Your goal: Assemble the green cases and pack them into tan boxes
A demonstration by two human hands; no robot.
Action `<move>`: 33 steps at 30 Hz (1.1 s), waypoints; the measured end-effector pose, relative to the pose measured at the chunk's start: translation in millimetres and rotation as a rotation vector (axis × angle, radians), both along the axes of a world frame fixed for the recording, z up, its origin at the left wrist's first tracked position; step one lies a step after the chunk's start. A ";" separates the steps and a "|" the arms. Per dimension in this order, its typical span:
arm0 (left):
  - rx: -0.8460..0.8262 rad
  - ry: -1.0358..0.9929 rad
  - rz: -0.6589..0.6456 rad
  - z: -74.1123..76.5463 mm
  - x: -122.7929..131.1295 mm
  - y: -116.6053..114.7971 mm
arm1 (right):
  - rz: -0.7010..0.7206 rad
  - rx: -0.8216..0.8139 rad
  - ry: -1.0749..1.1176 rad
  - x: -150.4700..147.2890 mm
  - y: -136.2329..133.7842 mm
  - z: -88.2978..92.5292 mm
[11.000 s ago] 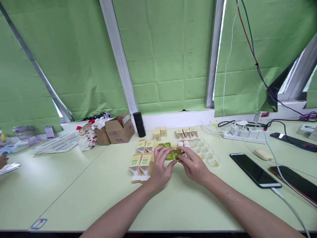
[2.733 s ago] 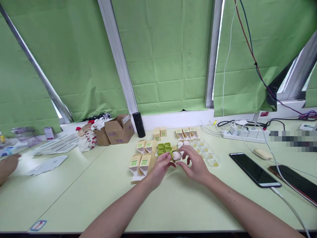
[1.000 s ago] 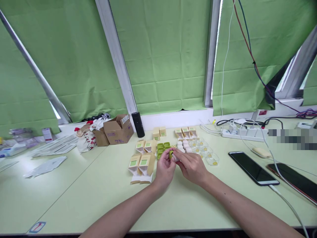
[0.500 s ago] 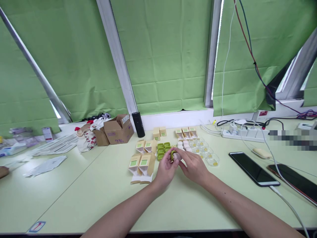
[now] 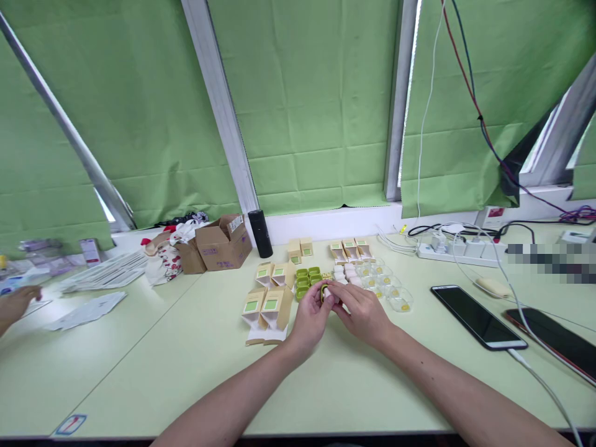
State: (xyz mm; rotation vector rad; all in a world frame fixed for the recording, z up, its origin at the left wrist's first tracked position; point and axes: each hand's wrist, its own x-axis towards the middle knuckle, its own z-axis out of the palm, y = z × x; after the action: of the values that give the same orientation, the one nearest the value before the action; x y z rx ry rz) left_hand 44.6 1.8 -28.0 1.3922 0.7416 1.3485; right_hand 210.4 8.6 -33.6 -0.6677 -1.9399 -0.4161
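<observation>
The left hand [image 5: 311,318] grips a small olive-green plastic-looking case [image 5: 322,290], the right hand [image 5: 365,311] pinching a whitish rounded piece [image 5: 326,292] between them, apparently fitting it, which next calls for gentle pressure.

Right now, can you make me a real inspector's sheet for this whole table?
Surface: pale table, with a seam left of the hands.
Job's things: green cases, white pieces, clear cups with yellow inside, cream cartons.
Clutter: cardboard box, black cylinder, phones, white papers.
Left hand: holding a small green case.
Right hand: fingers at that same case; exact grip hidden.
Cables: white cable plugged into a phone; power strip near the wall; red and blue cables hang at the right.
Surroundings: green blinds behind; another person's hand at far left.
</observation>
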 end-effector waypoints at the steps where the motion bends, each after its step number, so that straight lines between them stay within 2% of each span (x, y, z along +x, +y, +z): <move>1: 0.003 0.002 0.001 -0.2 0.0 0.2 | 0.001 0.003 -0.001 0.0 0.4 -0.3; 23: 0.016 0.021 0.017 -4.5 0.0 5.0 | -0.025 0.040 -0.029 0.1 3.8 -2.8; 30: 0.020 0.022 0.006 -5.9 0.0 5.7 | -0.016 0.011 -0.019 -0.6 3.6 -3.1; 33: 0.000 -0.011 0.002 -5.6 -0.1 5.9 | 0.006 -0.061 0.005 0.7 2.2 -2.1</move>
State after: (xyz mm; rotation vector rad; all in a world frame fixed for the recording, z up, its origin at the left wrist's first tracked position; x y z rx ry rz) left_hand 44.5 7.8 -33.6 1.3836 0.7359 1.3569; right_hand 211.1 10.8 -35.7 -0.7012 -1.9557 -0.3520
